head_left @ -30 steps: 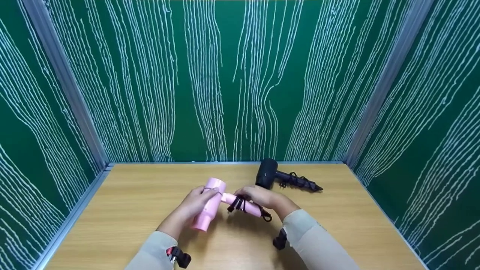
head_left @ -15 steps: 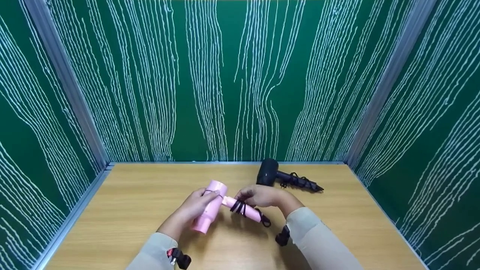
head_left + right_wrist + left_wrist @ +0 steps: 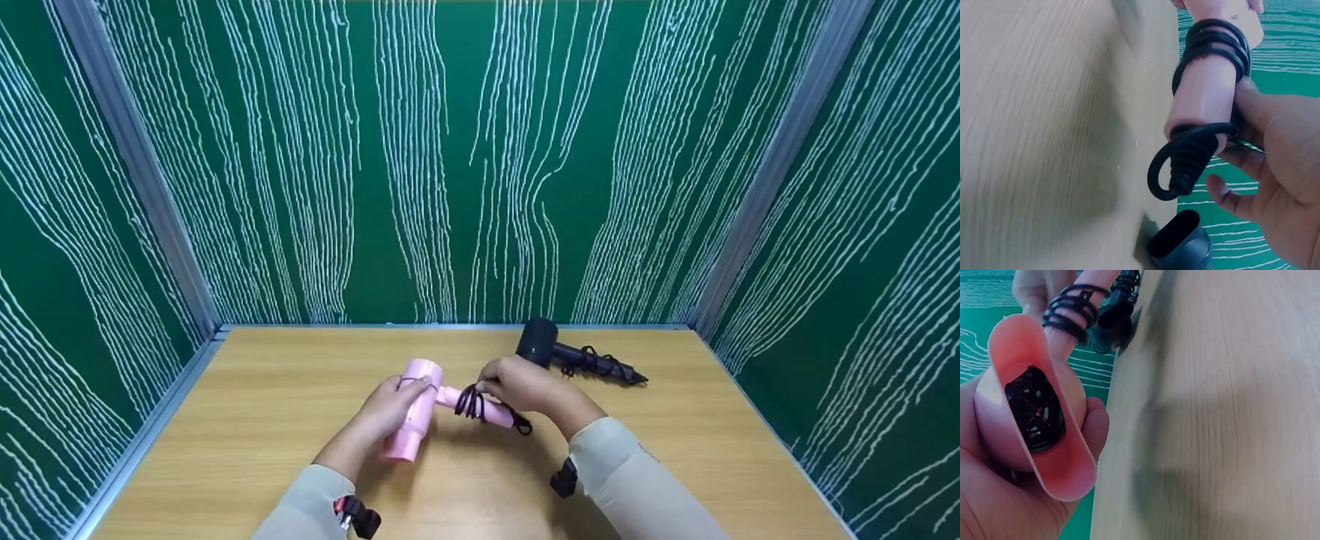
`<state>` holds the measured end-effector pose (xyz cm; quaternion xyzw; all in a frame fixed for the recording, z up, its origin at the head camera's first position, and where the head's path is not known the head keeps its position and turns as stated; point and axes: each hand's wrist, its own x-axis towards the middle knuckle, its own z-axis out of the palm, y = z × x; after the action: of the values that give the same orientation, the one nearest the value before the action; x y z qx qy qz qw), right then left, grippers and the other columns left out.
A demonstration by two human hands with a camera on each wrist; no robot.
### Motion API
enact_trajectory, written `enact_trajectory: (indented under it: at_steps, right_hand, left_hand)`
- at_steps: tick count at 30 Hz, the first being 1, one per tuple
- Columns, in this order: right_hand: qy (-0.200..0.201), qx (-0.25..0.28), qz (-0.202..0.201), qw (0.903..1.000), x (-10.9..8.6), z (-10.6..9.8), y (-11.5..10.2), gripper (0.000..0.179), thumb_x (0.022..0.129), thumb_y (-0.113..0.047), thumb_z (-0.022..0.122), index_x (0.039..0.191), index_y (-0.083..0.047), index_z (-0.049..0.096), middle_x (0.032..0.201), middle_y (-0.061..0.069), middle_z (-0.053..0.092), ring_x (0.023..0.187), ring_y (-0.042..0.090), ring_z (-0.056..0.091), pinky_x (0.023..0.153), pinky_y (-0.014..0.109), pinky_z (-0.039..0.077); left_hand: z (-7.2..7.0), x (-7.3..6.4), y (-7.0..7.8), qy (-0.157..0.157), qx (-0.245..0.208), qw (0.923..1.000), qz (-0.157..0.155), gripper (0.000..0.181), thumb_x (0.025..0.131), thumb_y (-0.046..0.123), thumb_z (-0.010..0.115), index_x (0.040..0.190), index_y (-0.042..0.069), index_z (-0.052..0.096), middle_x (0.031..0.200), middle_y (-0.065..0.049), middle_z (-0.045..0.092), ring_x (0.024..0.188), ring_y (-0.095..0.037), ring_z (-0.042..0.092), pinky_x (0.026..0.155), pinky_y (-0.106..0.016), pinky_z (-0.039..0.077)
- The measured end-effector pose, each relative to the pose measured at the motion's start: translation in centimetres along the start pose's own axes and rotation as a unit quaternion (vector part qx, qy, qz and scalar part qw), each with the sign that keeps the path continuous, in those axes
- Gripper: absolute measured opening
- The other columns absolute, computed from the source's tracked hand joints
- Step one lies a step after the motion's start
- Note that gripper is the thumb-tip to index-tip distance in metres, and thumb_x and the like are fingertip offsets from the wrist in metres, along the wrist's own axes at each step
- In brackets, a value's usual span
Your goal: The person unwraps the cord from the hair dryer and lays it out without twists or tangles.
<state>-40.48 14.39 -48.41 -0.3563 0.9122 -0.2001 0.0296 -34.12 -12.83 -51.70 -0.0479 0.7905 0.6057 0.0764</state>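
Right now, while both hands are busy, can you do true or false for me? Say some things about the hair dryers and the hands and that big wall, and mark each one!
1. The left hand grips the barrel of the pink hair dryer. True.
2. The right hand touches the black cord on the pink handle. True.
3. That cord hangs straight down, not wound round anything. False: it is looped round the pink handle.
4. The dark hair dryer lies on the table. True.
5. The dark hair dryer has a bare handle. False: a cord is wound round it too.
6. Everything behind the table is plain white. False: the wall is green with pale wavy lines.
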Motion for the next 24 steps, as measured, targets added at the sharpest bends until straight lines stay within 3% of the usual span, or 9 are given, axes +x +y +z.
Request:
enact_trajectory:
  at_steps: [6,12,18,24]
  right_hand:
    - [0.028,-0.018,0.054,0.9980,0.2,0.0,-1.8,0.027,0.116,-0.029,0.067,0.099,-0.014,0.083,0.087,-0.004,0.074,0.079,0.011,0.065,0.081,0.038,0.064]
    - [0.065,-0.035,0.051,0.9960,0.2,0.2,-3.1,0.029,0.113,-0.026,0.069,0.088,-0.013,0.077,0.076,-0.005,0.066,0.069,0.011,0.059,0.067,0.032,0.055]
    - [0.072,0.026,0.087,0.9932,0.1,0.8,-4.1,0.023,0.109,-0.025,0.076,0.090,-0.013,0.078,0.079,-0.004,0.069,0.069,0.010,0.060,0.061,0.025,0.052]
    - [0.102,0.079,0.053,0.9902,-0.3,1.2,-4.2,0.016,0.105,-0.021,0.081,0.094,-0.010,0.079,0.088,0.001,0.076,0.075,0.011,0.061,0.069,0.030,0.054]
  left_hand:
    - [-0.1,0.0,0.2,0.035,0.005,0.9994,-0.003,0.074,0.111,0.061,0.063,0.152,0.000,0.054,0.116,-0.017,0.070,0.096,-0.026,0.072,0.072,-0.036,0.063]
    - [-0.1,0.1,0.5,0.067,0.016,0.9976,0.012,0.074,0.111,0.060,0.063,0.149,-0.003,0.056,0.116,-0.018,0.070,0.098,-0.026,0.071,0.075,-0.036,0.061]
    - [-0.2,0.3,0.4,0.079,0.021,0.9965,0.012,0.073,0.111,0.057,0.063,0.149,-0.004,0.056,0.115,-0.018,0.070,0.097,-0.027,0.071,0.075,-0.036,0.061]
    - [-0.5,0.5,0.4,0.092,0.021,0.9954,0.018,0.074,0.112,0.057,0.062,0.149,-0.005,0.055,0.117,-0.020,0.070,0.099,-0.027,0.072,0.076,-0.036,0.062]
